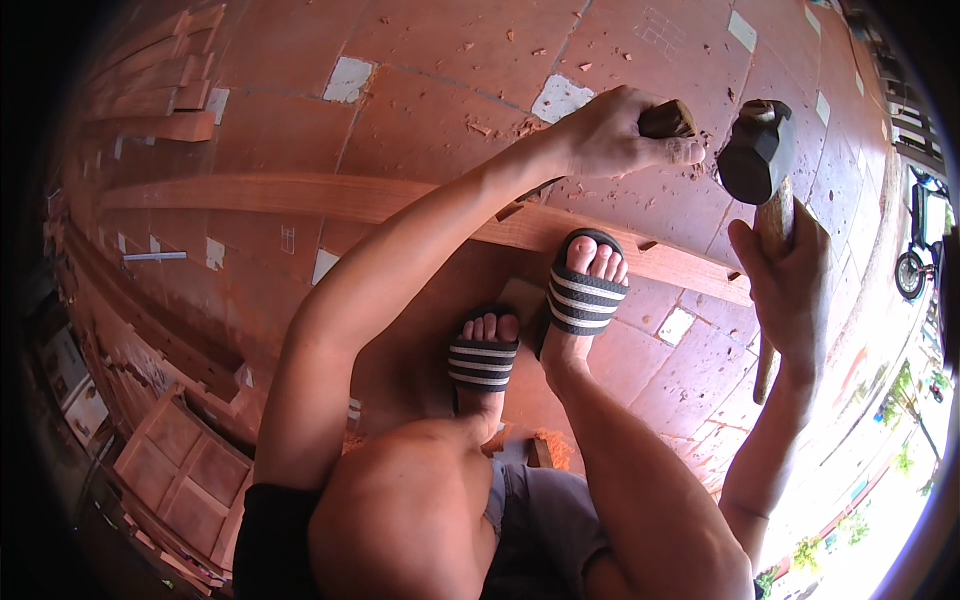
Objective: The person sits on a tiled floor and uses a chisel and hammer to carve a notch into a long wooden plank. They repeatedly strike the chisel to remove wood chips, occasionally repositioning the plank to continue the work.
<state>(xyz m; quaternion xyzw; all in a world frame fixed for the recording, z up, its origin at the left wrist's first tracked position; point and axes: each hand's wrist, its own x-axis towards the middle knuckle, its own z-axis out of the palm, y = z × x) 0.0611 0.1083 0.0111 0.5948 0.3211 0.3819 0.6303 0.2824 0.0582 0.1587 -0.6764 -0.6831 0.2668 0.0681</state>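
My left hand [612, 135] is closed round the wooden handle of a chisel [668, 120], whose butt end sticks out past the thumb. Its blade is mostly hidden under the hand and wrist. To the right, my right hand [792, 285] grips a hammer [757, 155] by its wooden handle, with the dark, heavy head raised near the chisel's butt but apart from it. Below my left hand, a long reddish wooden beam [400, 200] lies across the floor. Several dark slots are cut along it. My right foot in a striped sandal [585, 300] rests against the beam.
Wood chips [480, 128] lie scattered on the tiled floor [440, 50]. Stacked boards [155, 85] are at the far left, and a panelled wooden frame [185, 470] is at the lower left. My left foot's sandal [482, 362] is nearer. A motorbike [915, 265] stands outside, right.
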